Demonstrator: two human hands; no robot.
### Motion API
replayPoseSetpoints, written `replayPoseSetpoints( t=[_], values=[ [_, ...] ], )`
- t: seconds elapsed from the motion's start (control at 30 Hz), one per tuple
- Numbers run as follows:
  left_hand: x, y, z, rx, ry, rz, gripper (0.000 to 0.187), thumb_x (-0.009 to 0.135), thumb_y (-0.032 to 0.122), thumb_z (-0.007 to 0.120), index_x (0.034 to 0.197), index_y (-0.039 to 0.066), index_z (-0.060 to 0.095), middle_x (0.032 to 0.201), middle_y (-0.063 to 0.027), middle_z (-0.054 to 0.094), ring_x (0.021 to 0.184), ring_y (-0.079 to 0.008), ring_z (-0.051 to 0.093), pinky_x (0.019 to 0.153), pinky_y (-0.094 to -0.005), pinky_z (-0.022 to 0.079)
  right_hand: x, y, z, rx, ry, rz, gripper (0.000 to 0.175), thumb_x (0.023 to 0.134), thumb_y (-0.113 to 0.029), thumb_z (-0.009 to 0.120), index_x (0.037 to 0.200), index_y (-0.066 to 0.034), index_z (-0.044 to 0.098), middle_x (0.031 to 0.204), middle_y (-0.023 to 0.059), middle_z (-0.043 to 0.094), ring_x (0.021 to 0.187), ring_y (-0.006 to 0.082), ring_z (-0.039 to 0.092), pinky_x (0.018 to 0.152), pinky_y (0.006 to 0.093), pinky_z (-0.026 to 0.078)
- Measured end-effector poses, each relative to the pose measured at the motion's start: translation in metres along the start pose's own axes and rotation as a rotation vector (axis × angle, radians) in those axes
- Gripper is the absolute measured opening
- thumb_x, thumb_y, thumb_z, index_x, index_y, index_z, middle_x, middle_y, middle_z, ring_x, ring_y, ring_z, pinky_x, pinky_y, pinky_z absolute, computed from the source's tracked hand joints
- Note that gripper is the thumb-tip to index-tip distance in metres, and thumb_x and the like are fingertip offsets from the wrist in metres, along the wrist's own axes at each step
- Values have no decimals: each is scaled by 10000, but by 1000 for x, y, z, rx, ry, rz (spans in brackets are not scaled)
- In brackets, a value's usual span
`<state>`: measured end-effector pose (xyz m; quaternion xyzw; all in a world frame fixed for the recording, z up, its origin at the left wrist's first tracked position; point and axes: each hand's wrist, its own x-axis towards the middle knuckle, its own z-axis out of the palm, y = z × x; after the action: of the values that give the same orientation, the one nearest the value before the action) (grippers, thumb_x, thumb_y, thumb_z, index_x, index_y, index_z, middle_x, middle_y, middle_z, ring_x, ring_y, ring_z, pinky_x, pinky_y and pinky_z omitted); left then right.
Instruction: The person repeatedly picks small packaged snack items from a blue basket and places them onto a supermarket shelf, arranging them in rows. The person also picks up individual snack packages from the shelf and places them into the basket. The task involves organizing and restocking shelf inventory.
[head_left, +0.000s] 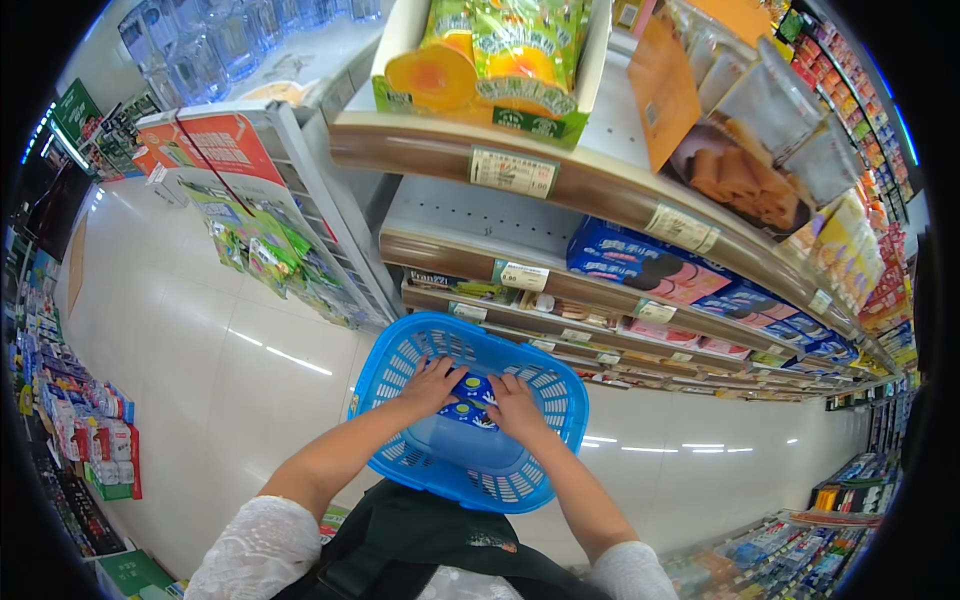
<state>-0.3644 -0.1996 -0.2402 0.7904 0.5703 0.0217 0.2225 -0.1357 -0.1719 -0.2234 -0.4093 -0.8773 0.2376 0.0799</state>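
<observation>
A blue plastic shopping basket (480, 491) with slotted walls lies below me, in front of my dark apron. Inside it are dark blue packages (472, 401) with a round green mark and white print. My left hand (431, 386) is on the left side of these packages, fingers bent over them. My right hand (516, 405) lies on their right side, its fingers at the edge. Both hands are inside the basket, and the packages sit between them. The undersides of the packages are hidden.
Curved store shelves (450, 251) rise just beyond the basket, holding blue biscuit packs (622, 255) and an open carton of green-and-orange bags (517, 67). A wire rack (322, 217) with hanging green packets stands at left. Pale tiled floor (195, 360) surrounds the basket; stacked goods line the far left.
</observation>
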Motion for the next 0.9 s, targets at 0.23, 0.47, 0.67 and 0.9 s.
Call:
replayPoseSetpoints(
  t=[0.23, 0.47, 0.67, 0.9],
  values=[
    [-25, 33, -208, 183, 562, 268, 736, 699, 264, 824, 1358, 109, 536, 1218, -110, 572, 1188, -296, 526, 1130, -535, 300, 18, -96, -199, -134, 305, -233, 675, 728, -148, 785, 1339, -53, 516, 1229, 173, 537, 1137, 372, 528, 981, 470, 450],
    [37, 11, -298, 257, 808, 221, 742, 755, 288, 793, 1404, 106, 483, 1388, -161, 521, 1352, -348, 409, 1165, -515, 230, 111, -107, -252, -544, 588, -167, 646, 778, -175, 768, 1362, -64, 516, 1275, 159, 561, 1222, 355, 512, 1089, 486, 362],
    [61, -8, -289, 204, 670, 163, 726, 784, 324, 772, 1422, 131, 483, 1450, -151, 490, 1400, -346, 366, 1174, -492, 216, 145, -79, -234, -649, 567, -131, 666, 762, -260, 788, 1362, -92, 552, 1307, 160, 592, 1284, 313, 521, 1140, 458, 336],
    [62, -6, -286, 185, 552, 132, 745, 790, 320, 780, 1445, 136, 476, 1495, -82, 455, 1460, -274, 297, 1216, -523, 126, 148, -66, -222, -718, 435, -56, 619, 793, -228, 774, 1351, -74, 553, 1251, 147, 597, 1246, 320, 529, 1137, 464, 322]
  ],
)
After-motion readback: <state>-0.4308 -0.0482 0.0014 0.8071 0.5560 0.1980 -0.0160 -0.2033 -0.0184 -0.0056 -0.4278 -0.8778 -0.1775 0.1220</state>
